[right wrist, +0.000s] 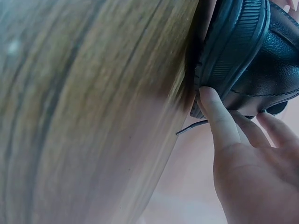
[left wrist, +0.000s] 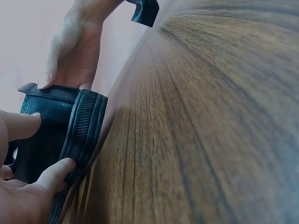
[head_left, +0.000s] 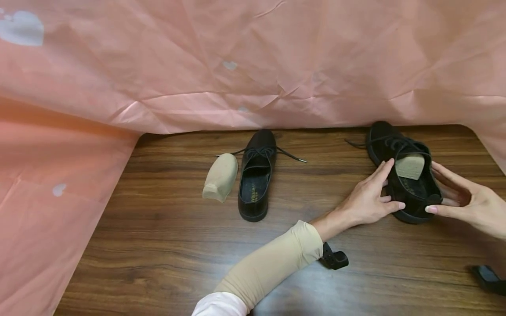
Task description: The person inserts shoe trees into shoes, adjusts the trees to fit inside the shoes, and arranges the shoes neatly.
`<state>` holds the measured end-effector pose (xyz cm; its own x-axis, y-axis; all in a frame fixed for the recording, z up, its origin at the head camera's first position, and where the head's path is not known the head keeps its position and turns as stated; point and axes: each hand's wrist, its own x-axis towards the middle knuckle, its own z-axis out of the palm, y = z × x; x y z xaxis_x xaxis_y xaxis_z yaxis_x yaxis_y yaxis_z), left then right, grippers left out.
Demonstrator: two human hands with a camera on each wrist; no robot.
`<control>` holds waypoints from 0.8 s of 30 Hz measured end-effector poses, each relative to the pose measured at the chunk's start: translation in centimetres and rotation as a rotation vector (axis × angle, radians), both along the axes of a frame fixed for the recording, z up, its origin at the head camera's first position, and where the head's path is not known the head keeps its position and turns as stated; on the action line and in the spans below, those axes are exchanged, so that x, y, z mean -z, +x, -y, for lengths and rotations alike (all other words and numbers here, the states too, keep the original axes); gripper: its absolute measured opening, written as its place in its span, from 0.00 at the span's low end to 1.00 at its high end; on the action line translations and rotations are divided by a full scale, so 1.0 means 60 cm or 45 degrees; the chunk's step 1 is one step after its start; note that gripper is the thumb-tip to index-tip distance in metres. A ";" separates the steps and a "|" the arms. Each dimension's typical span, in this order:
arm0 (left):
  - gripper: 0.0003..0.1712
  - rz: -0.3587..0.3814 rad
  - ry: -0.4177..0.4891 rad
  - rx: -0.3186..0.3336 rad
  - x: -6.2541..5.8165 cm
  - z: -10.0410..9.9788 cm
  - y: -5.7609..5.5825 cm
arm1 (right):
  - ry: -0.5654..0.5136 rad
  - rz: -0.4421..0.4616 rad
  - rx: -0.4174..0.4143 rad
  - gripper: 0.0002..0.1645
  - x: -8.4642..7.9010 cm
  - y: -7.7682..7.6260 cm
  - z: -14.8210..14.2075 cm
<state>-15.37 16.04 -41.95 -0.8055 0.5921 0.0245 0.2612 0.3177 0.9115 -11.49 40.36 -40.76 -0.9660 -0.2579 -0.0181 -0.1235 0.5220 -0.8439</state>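
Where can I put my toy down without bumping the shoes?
The biggest bare patch of wood is front left, between the pink cloth, beige insert and sleeve. A smaller one lies between the unheld shoe and the left hand; mind the lace. It's crowded on the right, where that hand and the right hand hold the other shoe.

A cloth (head_left: 253, 57) lies behind the desk (head_left: 158, 245) and along its left side. Toward the back of the desk is the first shoe (head_left: 254, 175), its toe toward the cloth; a lace (head_left: 291, 156) stretches out on its right, and the first insert (head_left: 221, 176) lies just beside it on the left. Well apart to the right, also near the back edge, is the other shoe (head_left: 411, 199), toe angled back and leftward, with a second insert (head_left: 410, 166) inside, before its heel. The left hand (head_left: 369, 199) is on that shoe's left, the right hand (head_left: 470, 199) on its right.
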 end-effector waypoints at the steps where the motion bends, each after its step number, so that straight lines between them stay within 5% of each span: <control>1: 0.58 0.001 0.002 -0.002 0.000 -0.001 -0.001 | -0.003 0.001 0.010 0.63 0.000 -0.001 0.000; 6: 0.60 0.005 -0.010 -0.009 -0.001 -0.007 -0.002 | -0.081 -0.002 0.021 0.62 0.005 -0.003 -0.005; 13: 0.61 -0.005 -0.009 -0.004 -0.003 -0.019 -0.006 | -0.359 0.003 -0.019 0.62 0.016 -0.012 -0.022; 24: 0.61 0.032 0.039 -0.009 0.001 -0.035 -0.004 | -0.274 -0.043 -0.036 0.64 0.020 -0.007 -0.037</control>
<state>-15.61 18.14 -42.04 -0.8102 0.5857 0.0224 0.2363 0.2914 0.9270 -11.90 42.57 -41.94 -0.9574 -0.2794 0.0730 -0.1661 0.3261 -0.9306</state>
